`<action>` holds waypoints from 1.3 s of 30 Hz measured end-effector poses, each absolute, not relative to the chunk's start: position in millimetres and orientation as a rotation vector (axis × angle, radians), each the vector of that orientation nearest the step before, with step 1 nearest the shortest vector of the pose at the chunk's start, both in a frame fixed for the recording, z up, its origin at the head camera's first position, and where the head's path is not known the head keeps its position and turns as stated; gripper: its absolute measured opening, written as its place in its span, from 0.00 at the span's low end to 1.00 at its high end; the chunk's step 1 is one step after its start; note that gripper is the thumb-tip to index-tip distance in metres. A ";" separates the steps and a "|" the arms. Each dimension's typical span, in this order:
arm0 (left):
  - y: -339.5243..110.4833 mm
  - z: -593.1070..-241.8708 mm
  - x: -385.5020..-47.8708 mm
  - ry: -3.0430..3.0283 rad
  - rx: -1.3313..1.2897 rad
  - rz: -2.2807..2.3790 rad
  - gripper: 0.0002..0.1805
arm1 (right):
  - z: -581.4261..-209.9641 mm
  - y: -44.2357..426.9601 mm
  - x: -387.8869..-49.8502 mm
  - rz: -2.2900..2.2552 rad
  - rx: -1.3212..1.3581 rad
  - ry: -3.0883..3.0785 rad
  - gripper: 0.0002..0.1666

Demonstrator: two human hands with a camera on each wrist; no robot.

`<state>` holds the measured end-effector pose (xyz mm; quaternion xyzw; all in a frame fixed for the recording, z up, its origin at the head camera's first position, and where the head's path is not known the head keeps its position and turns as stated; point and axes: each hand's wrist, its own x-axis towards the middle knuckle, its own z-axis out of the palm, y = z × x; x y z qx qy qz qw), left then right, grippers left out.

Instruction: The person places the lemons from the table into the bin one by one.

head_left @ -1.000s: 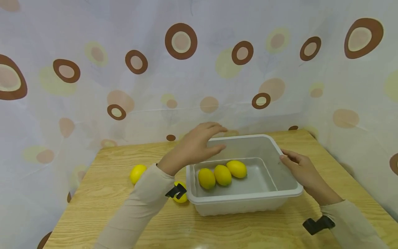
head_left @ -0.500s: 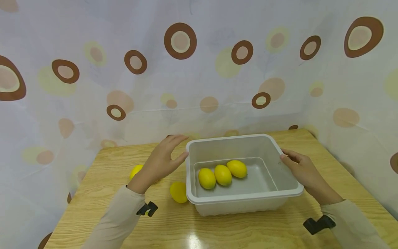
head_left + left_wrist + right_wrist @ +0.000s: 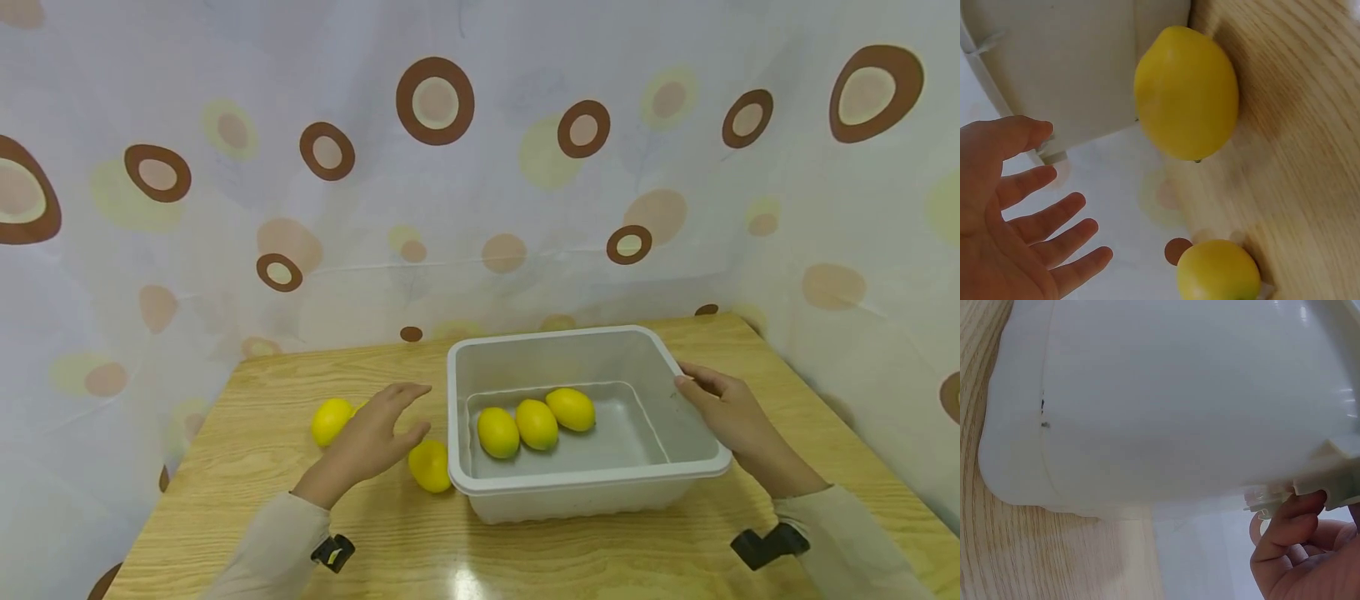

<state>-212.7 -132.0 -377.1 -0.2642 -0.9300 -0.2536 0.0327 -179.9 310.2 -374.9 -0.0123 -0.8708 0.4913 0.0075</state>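
A white plastic bin (image 3: 585, 477) stands on the table with three yellow lemons (image 3: 537, 424) lying inside. At its right rim, my right hand (image 3: 738, 421) grips the edge, thumb on top and fingers curled beneath, as the right wrist view (image 3: 1304, 544) also shows. My left hand (image 3: 365, 442) hovers left of the bin, fingers spread and holding nothing. Close to the bin's left wall lies a lemon (image 3: 430, 467), large in the left wrist view (image 3: 1186, 94). Another lemon (image 3: 332, 422) lies beyond my left wrist; a further yellow piece behind the hand is mostly hidden.
The wooden table (image 3: 585, 558) extends around the bin. A pale curtain (image 3: 480, 183) with brown, pink and yellow spots hangs behind the table and along both sides. Black straps (image 3: 768, 544) sit on both sleeves.
My left hand has moved from above the bin leftward and down to beside the lemons outside it. My right hand keeps its grip, and the bin has not visibly moved.
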 end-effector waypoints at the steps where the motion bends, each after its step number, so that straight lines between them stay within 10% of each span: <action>1: -132.7 -379.7 -211.6 -2.876 -0.805 -0.788 0.28 | -374.3 309.9 -179.4 1.534 -0.033 -2.722 0.36; 39: -116.8 -442.0 -207.4 -3.060 -0.966 -0.763 0.37 | -372.9 310.1 -177.9 1.553 -0.022 -2.716 0.37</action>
